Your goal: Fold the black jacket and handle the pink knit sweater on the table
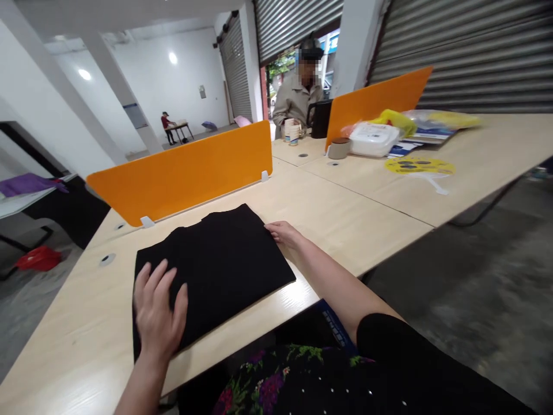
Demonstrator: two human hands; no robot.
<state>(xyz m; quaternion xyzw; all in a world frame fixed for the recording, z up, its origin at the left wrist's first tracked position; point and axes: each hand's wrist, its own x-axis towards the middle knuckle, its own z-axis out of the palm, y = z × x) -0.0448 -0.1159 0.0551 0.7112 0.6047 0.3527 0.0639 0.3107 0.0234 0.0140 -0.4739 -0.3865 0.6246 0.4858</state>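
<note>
- Head view: a black folded garment (216, 271) is seen lying flat on the light wooden desk (345, 219), close to the desk's near edge and just in front of an orange divider panel (185, 170).
- The left hand (159, 311) is laid palm down on the garment's near left corner, with the fingers spread and extended; nothing is grasped, the cloth is only pressed.
- The right hand (283, 232) is rested at the garment's far right edge, fingers loosely stretched and touching the cloth's border; it is open, and no pinch of the fabric can be made out.
- The two hands are kept well apart, at opposite corners of the garment.
- A dark floral-printed garment (276, 380) is worn by the person and is seen below the desk's near edge.
- Toward the desk's far right corner, a white plastic container (374, 138), a yellow bag (395, 120) and a yellow round fan (419, 167) are placed near a second orange divider (380, 104).
- Dark marks are printed on the fan, but they are too small to be read; no brand or label can be read anywhere.
- Another person (300, 95) is seated at the desk's far end, beside a stack of paper cups (292, 131).
</note>
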